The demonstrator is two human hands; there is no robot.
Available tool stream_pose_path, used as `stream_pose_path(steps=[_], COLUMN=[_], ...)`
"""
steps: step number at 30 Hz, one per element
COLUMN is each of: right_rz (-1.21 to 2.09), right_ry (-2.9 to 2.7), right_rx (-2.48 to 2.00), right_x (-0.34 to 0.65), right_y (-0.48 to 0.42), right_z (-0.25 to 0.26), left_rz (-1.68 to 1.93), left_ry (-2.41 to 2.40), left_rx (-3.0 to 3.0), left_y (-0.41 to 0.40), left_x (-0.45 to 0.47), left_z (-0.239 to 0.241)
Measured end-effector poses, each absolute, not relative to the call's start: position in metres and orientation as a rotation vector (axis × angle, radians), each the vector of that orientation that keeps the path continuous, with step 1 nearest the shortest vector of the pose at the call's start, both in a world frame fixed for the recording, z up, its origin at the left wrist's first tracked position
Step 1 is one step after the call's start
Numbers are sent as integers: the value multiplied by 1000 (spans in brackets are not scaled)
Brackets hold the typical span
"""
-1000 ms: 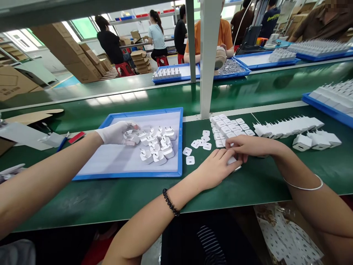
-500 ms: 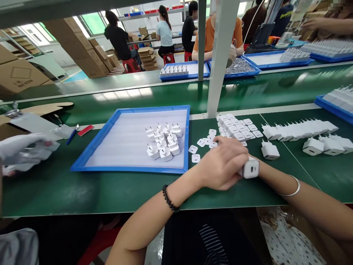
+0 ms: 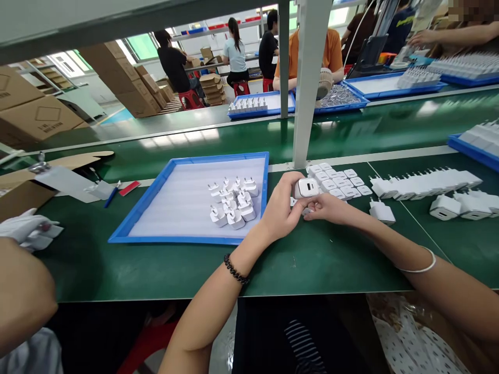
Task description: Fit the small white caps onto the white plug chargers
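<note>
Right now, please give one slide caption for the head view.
Left hand grips a white charger over a green bench, right hand close by, beside a blue tray of chargers.

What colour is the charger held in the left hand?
The charger is white; head view shows it.

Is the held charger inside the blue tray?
No, the left hand holds the charger above the green table, right of the blue tray.

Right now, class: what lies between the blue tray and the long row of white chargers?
Head view: the left hand holding a charger, the right hand, flat white squares and one loose charger.
</note>
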State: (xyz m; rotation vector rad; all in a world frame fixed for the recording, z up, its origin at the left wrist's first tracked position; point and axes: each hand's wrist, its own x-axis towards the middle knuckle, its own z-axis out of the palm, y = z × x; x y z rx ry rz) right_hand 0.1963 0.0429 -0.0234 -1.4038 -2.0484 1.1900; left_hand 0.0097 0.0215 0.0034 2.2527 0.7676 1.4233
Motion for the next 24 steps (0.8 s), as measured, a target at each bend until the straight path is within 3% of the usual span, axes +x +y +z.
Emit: stream_pose_path(steps=[6, 12, 24], right_rz=[1568, 1618, 1719], right_ry=[-1674, -1275, -1008], right_rx=[-1130, -952, -711], right_x=[208, 211, 213], right_y=[31, 27, 19], right_z=[-1, 3, 18], left_rz=[1150, 979, 851], left_ry=[699, 714, 620], left_rx=[1611, 1376, 1528], left_y=[29, 24, 21], left_x=[5, 9, 6], left_z=[8, 8, 7])
